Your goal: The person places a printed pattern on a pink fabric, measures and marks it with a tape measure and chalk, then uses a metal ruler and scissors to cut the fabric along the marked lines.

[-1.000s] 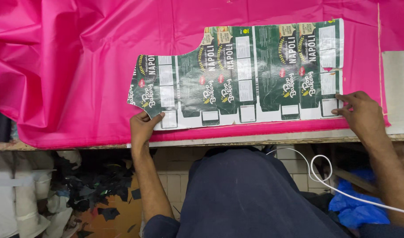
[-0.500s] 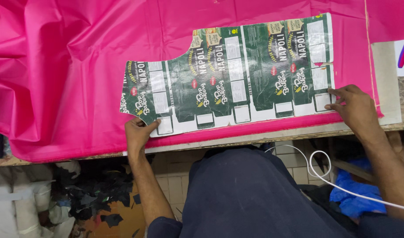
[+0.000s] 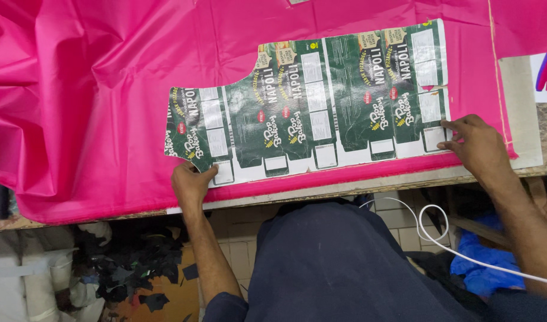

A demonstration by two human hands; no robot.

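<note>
On table edge (image 3: 345, 189), pink fabric (image 3: 94, 107) overhangs scrap-strewn floor (image 3: 136, 280).

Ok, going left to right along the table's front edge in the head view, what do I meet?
Rumpled pink fabric → left hand on the pattern's lower left corner → green printed cardboard pattern piece → right hand on its lower right corner → bare grey table edge.

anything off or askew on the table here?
Mostly tidy. The cardboard pattern lies flat on the pink fabric, pinned by the left hand and right hand. The fabric is rumpled and creased at its left side. A small tear or notch shows on the pattern's right edge. Dark scraps litter the floor.
</note>
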